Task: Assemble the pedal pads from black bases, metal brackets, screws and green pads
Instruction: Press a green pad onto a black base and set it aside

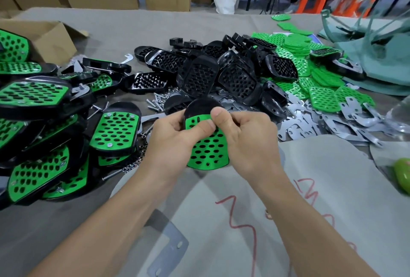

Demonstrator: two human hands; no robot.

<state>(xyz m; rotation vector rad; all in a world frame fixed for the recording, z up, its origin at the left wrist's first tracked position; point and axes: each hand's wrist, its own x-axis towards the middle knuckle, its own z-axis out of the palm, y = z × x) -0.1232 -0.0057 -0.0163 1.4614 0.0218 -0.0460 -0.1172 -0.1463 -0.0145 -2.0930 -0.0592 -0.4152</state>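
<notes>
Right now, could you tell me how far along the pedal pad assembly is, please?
Done: a pile of finished pedal pads lies at the left, green faces screwed on. In hand: the left hand and right hand fit a green pad onto a black base. Left: a heap of bare bases, loose green pads, metal brackets and screws lie unused.

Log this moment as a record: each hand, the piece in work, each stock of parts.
left hand: grips the green pad and black base, thumb on the pad
right hand: pinches the pad's upper end
work piece: pad lies on base, base's far end uncovered
finished pedal pads: heaped at left
black bases: piled behind the hands
loose green pads: far right
metal brackets: right of the hands
screws: beside the base pile
</notes>
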